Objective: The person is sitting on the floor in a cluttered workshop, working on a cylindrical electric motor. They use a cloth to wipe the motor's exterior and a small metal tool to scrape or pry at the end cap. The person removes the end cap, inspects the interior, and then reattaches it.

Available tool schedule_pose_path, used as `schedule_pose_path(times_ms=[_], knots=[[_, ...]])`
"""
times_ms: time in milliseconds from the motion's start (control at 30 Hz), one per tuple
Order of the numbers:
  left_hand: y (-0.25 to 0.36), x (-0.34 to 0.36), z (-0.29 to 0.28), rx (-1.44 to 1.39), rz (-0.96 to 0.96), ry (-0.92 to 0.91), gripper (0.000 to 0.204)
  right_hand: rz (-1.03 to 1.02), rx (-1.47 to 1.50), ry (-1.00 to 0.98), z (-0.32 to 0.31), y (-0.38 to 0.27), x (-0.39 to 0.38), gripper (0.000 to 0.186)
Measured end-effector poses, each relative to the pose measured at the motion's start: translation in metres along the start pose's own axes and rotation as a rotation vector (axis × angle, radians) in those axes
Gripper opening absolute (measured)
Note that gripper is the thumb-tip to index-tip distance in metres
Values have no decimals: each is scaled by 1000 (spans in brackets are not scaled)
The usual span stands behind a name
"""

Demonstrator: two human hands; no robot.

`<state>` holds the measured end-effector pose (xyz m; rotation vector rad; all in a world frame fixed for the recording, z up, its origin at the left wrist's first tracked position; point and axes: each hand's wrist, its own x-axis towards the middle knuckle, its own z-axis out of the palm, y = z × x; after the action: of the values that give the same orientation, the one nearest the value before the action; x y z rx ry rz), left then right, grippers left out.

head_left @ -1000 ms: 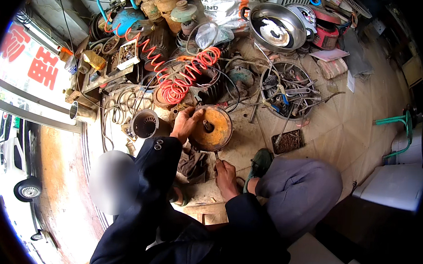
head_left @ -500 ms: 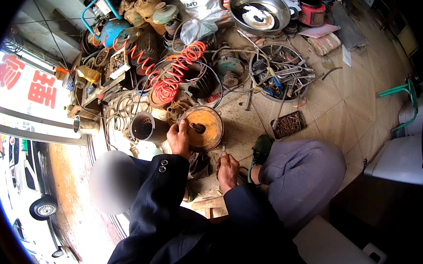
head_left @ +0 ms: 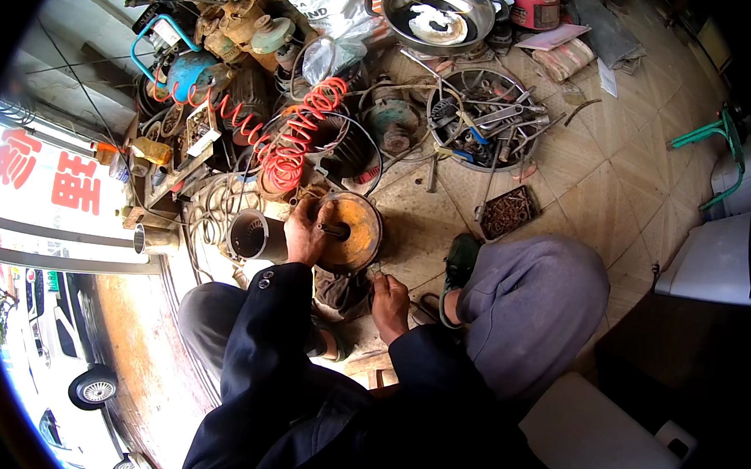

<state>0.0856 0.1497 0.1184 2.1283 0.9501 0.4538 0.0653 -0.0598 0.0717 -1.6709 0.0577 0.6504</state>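
Left hand (head_left: 305, 233) against disc (head_left: 358, 235), tools (head_left: 494, 116) in basin (head_left: 483, 71)

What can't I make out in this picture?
In the head view:
- Whatever the right hand grips: hidden by that hand.
- Far side of the orange disc: hidden by its face.
- Steel pan: cut off by the top edge.
- Rusty parts in the tray: too small to identify.

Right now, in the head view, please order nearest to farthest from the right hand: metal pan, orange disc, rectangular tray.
1. Orange disc, ahead-left of the right hand
2. Rectangular tray, ahead-right
3. Metal pan, far ahead
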Motion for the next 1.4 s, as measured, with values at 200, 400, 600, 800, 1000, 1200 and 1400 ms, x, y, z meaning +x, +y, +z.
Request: schedule_pose_path(times_ms=[200, 400, 600, 800, 1000, 1200, 1400], knots=[[-38, 16, -3, -133, -35, -110, 45, 49, -88, -75, -15, -17, 4, 44], [-20, 11, 3, -351, -109, -132, 46, 32, -19, -29, -14, -9, 4, 45], [-8, 3, 1, -597, -252, -116, 33, 167, -30, -97, -11, -8, 7, 49], [-8, 2, 0, -631, -267, -169, 31, 126, -175, -94, -18, -29, 4, 51], [-11, 2, 2, -635, -288, -147, 29, 69, -136, -3, -7, -23, -1, 50], [-10, 2, 4, -641, -267, -120, 27, 59, -132, 62, -2, -23, -5, 51], [-10, 2, 2, -641, -267, -118, 27, 85, -103, 71, 4, -20, -6, 51]])
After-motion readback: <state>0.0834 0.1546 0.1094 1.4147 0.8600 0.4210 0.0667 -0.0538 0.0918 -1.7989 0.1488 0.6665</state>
